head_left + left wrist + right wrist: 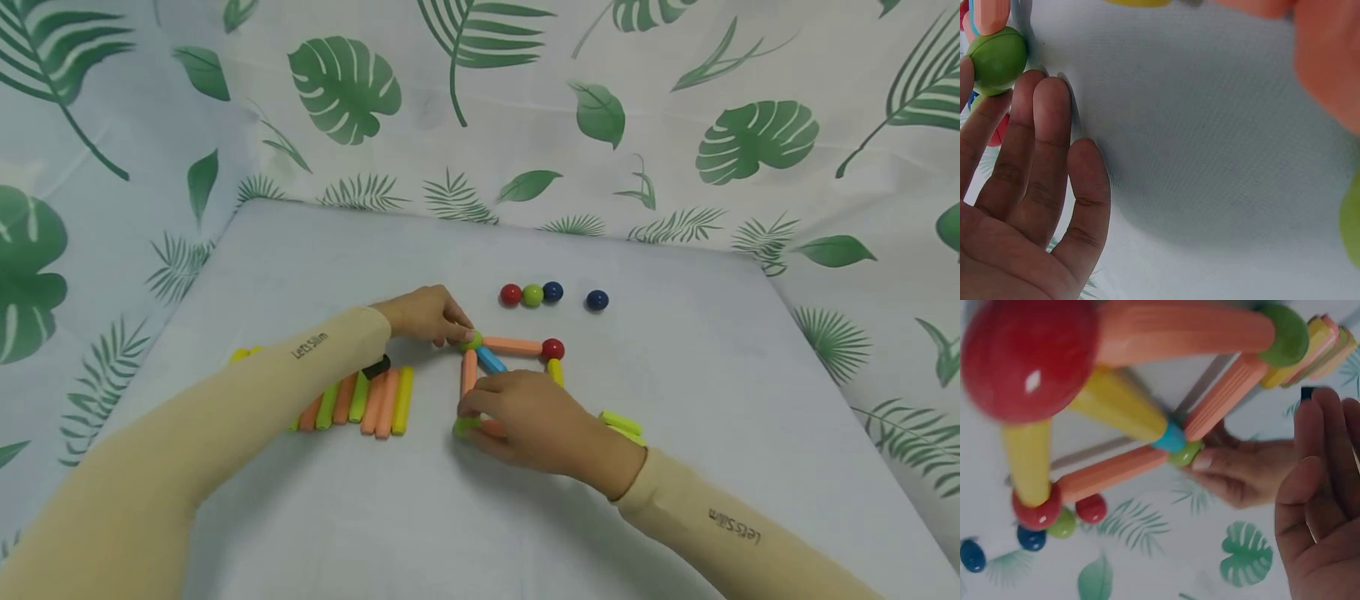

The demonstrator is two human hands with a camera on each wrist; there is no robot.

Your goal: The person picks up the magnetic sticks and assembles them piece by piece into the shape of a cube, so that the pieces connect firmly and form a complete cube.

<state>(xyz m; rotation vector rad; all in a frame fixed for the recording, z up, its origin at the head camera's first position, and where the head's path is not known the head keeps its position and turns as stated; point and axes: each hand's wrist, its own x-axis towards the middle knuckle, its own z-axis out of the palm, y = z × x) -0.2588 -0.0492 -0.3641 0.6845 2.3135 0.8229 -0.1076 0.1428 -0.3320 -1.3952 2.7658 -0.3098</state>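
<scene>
Your left hand (pixel 423 314) rests on the pale cloth-covered table (pixel 675 400), its straight fingers touching the round green plastic ball (pixel 472 340) at the far corner of the stick frame. Your right hand (pixel 525 421) curls over the near green ball (pixel 462 426), pinching it.

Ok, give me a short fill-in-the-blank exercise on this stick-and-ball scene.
1. The left hand touches a ball coloured ____.
2. From that ball an orange stick runs to a ____ ball.
3. Beyond the frame, three balls sit in a touching row, and a lone ____ ball lies to their right.
4. The loose sticks lie under the ____ forearm.

Missing words: green; red; blue; left
</scene>
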